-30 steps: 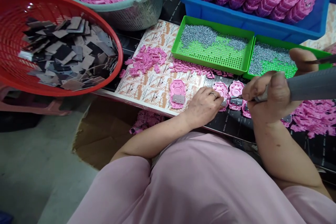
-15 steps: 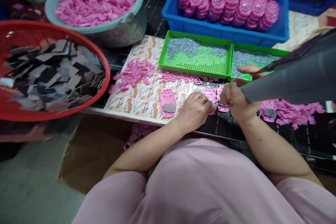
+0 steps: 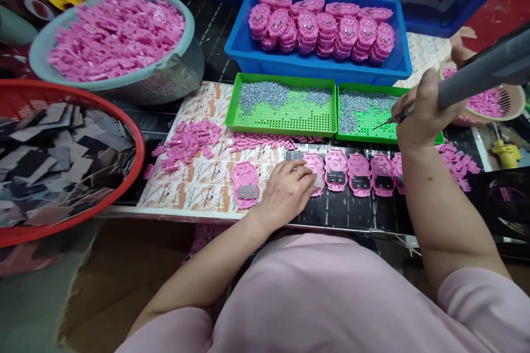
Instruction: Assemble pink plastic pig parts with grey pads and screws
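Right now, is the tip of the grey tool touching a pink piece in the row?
No, the right hand holds the grey tool with its tip over the right green tray.

Cool, diffuse light is falling across the desk (image 3: pixel 351 213); brown cardboard (image 3: pixel 111 281) below is lying in shadow. The lens is stretching the red basket (image 3: pixel 138 162) at the left edge.
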{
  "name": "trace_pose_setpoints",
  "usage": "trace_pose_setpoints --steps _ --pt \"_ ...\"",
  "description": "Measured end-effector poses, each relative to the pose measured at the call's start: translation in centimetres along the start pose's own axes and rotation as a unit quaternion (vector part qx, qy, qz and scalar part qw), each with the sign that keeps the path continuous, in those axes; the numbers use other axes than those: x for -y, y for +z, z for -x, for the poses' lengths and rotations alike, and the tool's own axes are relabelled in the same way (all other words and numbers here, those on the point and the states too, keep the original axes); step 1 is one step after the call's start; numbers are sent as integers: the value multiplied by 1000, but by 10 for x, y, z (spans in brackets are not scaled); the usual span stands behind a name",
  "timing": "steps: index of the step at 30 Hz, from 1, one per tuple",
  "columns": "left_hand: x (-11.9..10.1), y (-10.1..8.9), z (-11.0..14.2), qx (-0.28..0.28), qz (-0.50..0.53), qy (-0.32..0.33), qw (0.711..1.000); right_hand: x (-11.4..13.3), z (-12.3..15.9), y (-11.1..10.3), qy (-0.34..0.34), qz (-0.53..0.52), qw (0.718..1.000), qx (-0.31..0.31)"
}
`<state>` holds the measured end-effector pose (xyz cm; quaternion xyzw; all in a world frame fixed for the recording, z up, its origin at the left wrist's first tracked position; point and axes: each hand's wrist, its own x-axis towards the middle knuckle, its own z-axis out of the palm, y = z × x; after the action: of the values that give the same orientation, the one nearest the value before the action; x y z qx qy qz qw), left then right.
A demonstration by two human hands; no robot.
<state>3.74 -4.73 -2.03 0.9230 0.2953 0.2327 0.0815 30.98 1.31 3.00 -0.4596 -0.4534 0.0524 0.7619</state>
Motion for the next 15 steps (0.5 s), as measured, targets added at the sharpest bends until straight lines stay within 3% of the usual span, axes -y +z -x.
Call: trace_pose_setpoints --steps 5,15 --pt "2 1 1 -3 21 1 1000 -2 11 -3 26 29 999 30" --pt "3 3 2 1 29 -13 1000 -2 8 -3 24 26 999 7"
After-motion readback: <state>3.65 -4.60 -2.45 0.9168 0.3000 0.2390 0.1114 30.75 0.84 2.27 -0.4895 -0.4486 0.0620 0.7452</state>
